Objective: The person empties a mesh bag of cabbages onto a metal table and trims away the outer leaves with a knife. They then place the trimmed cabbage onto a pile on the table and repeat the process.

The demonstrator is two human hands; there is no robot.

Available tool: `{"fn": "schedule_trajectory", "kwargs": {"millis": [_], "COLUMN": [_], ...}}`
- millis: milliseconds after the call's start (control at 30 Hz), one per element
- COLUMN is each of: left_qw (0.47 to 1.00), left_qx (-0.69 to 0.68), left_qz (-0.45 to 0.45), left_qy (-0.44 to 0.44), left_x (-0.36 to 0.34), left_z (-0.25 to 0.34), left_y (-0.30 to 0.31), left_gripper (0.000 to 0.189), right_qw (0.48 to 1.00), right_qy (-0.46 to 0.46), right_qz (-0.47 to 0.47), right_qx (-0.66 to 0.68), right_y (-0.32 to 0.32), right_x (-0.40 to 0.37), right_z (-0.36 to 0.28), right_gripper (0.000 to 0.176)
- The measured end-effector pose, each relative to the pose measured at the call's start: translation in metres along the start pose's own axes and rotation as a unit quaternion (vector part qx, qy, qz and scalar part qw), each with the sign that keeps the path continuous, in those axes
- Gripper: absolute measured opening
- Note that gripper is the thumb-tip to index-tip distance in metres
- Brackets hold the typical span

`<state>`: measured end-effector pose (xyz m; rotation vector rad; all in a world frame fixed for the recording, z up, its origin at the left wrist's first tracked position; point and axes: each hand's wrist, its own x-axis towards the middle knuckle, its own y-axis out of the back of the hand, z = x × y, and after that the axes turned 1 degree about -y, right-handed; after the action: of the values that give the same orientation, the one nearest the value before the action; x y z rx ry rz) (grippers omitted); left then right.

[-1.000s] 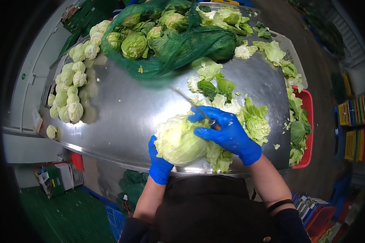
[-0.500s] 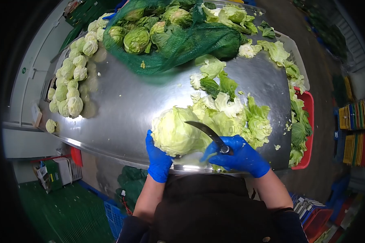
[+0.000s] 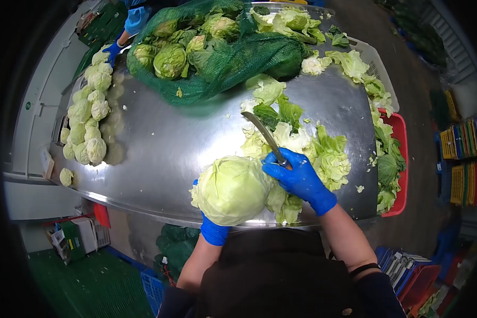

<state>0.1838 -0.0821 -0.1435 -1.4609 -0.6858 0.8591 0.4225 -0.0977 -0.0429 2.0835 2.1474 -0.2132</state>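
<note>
Steel bench (image 3: 159,153) stands in a workroom with stacked coloured crates (image 3: 464,183) at far right. Containers: green mesh bag (image 3: 222,82) lies at the bench's far side, its mouth spread, with several untrimmed cabbages (image 3: 169,61) showing inside. Red tub (image 3: 402,164), set against the right edge, holds loose green leaves (image 3: 389,168); a pale crate (image 3: 380,66) adjoins it at the far-right corner, leaves draped over its near side. Large cabbage (image 3: 233,191), pale and stripped, sits at the bench's near edge, between the two gloved hands. Left hand (image 3: 214,227) is cupped against its left side and underside, bearing it; most fingers are hidden, so their exact spread cannot be told. Right hand (image 3: 299,180), just beside its right side, is closed around the handle of a curved knife (image 3: 266,133); blade points up and left, clear of the cabbage. Cut leaves (image 3: 331,159) lie beyond and right of the hands. Trimmed heads (image 3: 85,127) line the left edge; a co-worker's gloved hand (image 3: 112,53) reaches to their far end.
</note>
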Motion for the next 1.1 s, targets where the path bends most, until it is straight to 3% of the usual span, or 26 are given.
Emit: {"fn": "schedule_trajectory", "kwargs": {"millis": [67,100,133,167,233,267,300,333,367,400,433,467,500,533,567,600,633,700,767,800,867,900,967,1000,1067,1100], "left_qw": [0.999,0.978,0.931,0.931,0.982,0.885,0.885,0.927,0.959,0.959,0.922,0.873,0.873,0.864,0.855,0.824,0.824,0.811,0.842,0.858,0.872,0.873,0.882,0.892,0.892,0.892], "left_qx": [0.045,0.206,0.36,0.36,0.098,0.448,0.448,0.362,0.272,0.275,0.38,0.48,0.481,0.498,0.513,0.561,0.562,0.573,0.53,0.505,0.478,0.477,0.456,0.433,0.431,0.431], "left_qz": [0.016,0.021,0.025,0.024,0.152,0.09,0.086,0.062,0.038,0.035,0.039,0.042,0.036,0.004,-0.027,0.051,0.049,0.01,0.008,0.03,0.064,0.065,0.091,0.102,0.113,0.119], "left_qy": [-0.001,-0.031,-0.059,-0.06,-0.052,-0.089,-0.09,-0.079,-0.066,-0.066,-0.067,-0.07,-0.071,-0.071,-0.071,-0.059,-0.057,-0.117,-0.101,-0.093,-0.082,-0.082,-0.075,-0.076,-0.073,-0.07], "left_x": [-0.007,-0.01,-0.012,-0.013,-0.014,-0.016,-0.015,-0.014,-0.014,-0.011,-0.004,-0.001,0.0,0.0,0.0,-0.003,-0.004,-0.007,-0.011,-0.014,-0.019,-0.02,-0.027,-0.03,-0.036,-0.037], "left_z": [0.004,0.005,0.006,0.007,0.01,0.012,0.016,0.019,0.022,0.019,0.013,0.009,0.009,0.01,0.011,0.017,0.013,0.002,0.003,0.002,0.003,0.005,0.009,0.009,0.01,0.011], "left_y": [-0.007,-0.01,-0.014,-0.017,-0.023,-0.021,-0.024,-0.03,-0.038,-0.051,-0.07,-0.088,-0.104,-0.12,-0.131,-0.136,-0.14,-0.145,-0.129,-0.128,-0.115,-0.103,-0.081,-0.075,-0.076,-0.077], "left_gripper": [0.071,0.07,0.07,0.07,0.07,0.059,0.059,0.063,0.066,0.066,0.071,0.076,0.076,0.096,0.117,0.134,0.134,0.136,0.131,0.128,0.117,0.117,0.114,0.111,0.111,0.11], "right_qw": [0.999,0.999,0.991,0.976,0.963,0.956,0.94,0.962,0.962,0.987,0.985,0.985,0.971,0.943,0.944,0.912,0.873,0.874,0.826,0.824,0.951,0.974,0.985,0.969,0.966,0.951], "right_qy": [-0.03,-0.029,-0.046,-0.062,-0.065,-0.004,0.059,-0.023,-0.022,-0.085,-0.145,-0.14,-0.15,-0.158,-0.154,-0.193,-0.233,-0.23,-0.303,-0.305,-0.253,-0.214,-0.071,-0.168,-0.098,-0.124], "right_qz": [-0.005,-0.007,0.001,0.009,0.024,0.09,0.158,0.136,0.138,0.107,0.073,0.074,0.043,0.011,0.012,-0.006,-0.024,-0.042,-0.138,-0.141,0.0,0.073,0.158,0.178,0.241,0.274], "right_qx": [-0.037,-0.038,-0.124,-0.209,-0.26,-0.28,-0.298,-0.237,-0.236,-0.086,0.065,0.064,0.18,0.294,0.293,0.361,0.429,0.425,0.456,0.455,0.177,0.027,-0.029,-0.005,-0.005,-0.068], "right_y": [0.008,0.016,0.028,0.039,0.047,0.044,0.04,0.028,0.014,-0.002,-0.012,-0.017,-0.021,-0.023,-0.024,-0.025,-0.028,-0.035,-0.038,-0.04,-0.041,-0.039,-0.023,-0.008,0.015,0.025], "right_x": [-0.007,-0.009,-0.011,-0.014,-0.018,-0.022,-0.023,-0.026,-0.025,-0.024,-0.024,-0.022,-0.016,-0.013,-0.014,-0.014,-0.016,-0.014,-0.013,-0.011,-0.004,0.001,0.003,0.002,0.003,0.003], "right_z": [0.004,0.007,0.009,0.013,0.02,0.021,0.018,-0.003,-0.01,-0.015,-0.019,-0.011,0.004,0.009,0.009,0.007,0.006,0.021,0.024,0.03,0.055,0.071,0.123,0.122,0.129,0.119], "right_gripper": [0.029,0.029,0.029,0.028,0.034,0.036,0.039,0.048,0.048,0.048,0.048,0.048,0.045,0.043,0.043,0.041,0.042,0.049,0.051,0.051,0.045,0.042,0.032,0.026,0.031,0.033]}}
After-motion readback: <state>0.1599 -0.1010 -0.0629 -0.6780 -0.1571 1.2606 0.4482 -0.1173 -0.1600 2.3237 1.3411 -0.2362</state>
